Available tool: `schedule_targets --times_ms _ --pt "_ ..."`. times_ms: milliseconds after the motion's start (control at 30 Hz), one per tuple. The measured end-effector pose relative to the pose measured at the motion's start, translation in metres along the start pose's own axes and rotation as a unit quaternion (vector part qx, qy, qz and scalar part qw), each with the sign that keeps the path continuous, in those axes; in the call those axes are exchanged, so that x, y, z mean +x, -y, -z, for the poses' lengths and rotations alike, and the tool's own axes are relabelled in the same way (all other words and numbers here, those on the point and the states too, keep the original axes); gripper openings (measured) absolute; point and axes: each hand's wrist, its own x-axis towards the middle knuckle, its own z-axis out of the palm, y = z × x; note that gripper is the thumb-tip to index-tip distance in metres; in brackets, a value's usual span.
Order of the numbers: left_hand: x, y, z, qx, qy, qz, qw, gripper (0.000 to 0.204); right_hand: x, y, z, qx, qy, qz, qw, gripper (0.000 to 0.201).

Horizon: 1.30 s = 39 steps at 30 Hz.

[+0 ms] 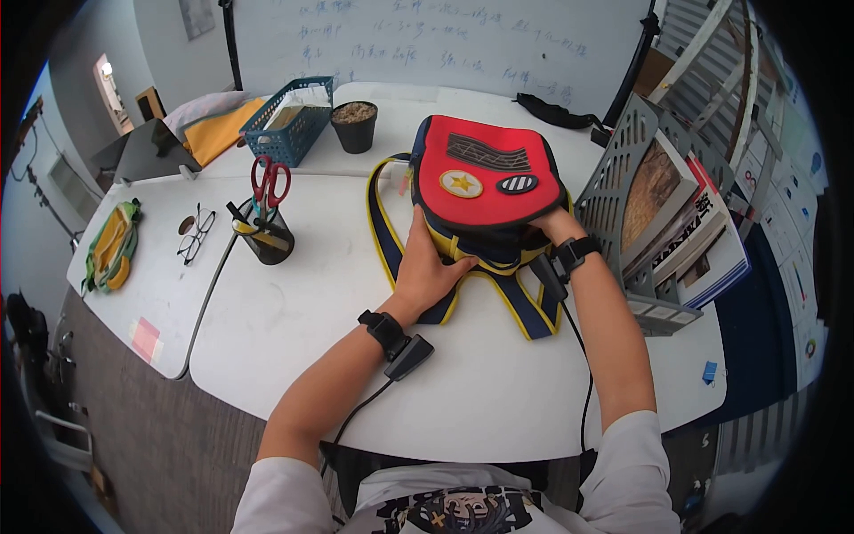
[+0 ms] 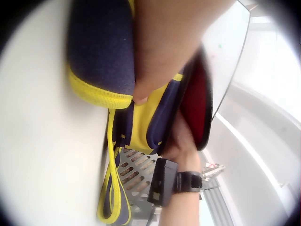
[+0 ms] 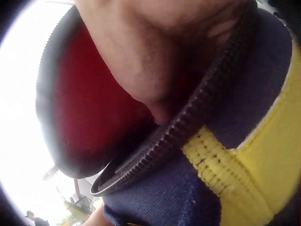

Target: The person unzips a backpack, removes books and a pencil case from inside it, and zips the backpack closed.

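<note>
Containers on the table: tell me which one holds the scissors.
The dark pen cup, left of the backpack that both hands work on. Red-handled scissors stick up from it. The blue basket holds paper-like items, and the black pot holds brownish filling.

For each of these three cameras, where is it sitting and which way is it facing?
Head: on the head, looking forward and down at the backpack on the white table; both forearms and hands show.
Left wrist: on the left wrist, looking along the left hand to the backpack's edge; the right hand shows too.
Right wrist: close on the right hand's fingers at the zipper.
All share the backpack.
</note>
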Motion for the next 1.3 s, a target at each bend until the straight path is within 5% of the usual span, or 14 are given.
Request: schedule_targets --times_ms 300,633,767,867,1033,1067,1233,1300 --pt "0.000 -0.015 0.006 -0.031 0.002 0.014 0.999 0.099 -0.005 0.006 0.006 0.293 -0.028 -0.122 0.948 0.049" --pt "-0.001 -0.006 0.002 -0.010 -0.009 0.007 1.000 0.107 -0.008 0.016 0.004 0.589 -0.044 -0.245 0.769 0.049" --pt "-0.002 -0.013 0.004 -0.007 0.000 0.024 1.000 0.107 -0.018 0.029 -0.001 0.578 -0.004 -0.266 0.772 0.045" --pt "-0.002 -0.010 0.004 -0.001 -0.004 0.003 1.000 0.107 -0.015 0.025 -0.009 0.511 -0.012 -0.278 0.813 0.048" --pt "-0.005 0.003 -0.002 0.048 -0.016 0.005 0.999 0.111 0.000 0.036 0.016 0.564 -0.128 -0.258 0.774 0.041" --pt "-0.006 0.002 -0.002 0.048 -0.018 0.006 0.999 0.111 0.009 0.022 0.026 0.597 -0.065 -0.258 0.756 0.040" --pt "-0.004 -0.005 0.001 0.021 0.011 0.052 0.998 0.110 0.005 0.041 0.061 0.611 -0.096 -0.272 0.737 0.042" --pt "-0.005 0.000 -0.002 0.042 0.013 0.045 0.998 0.108 -0.004 0.044 0.065 0.656 -0.082 -0.291 0.692 0.041"
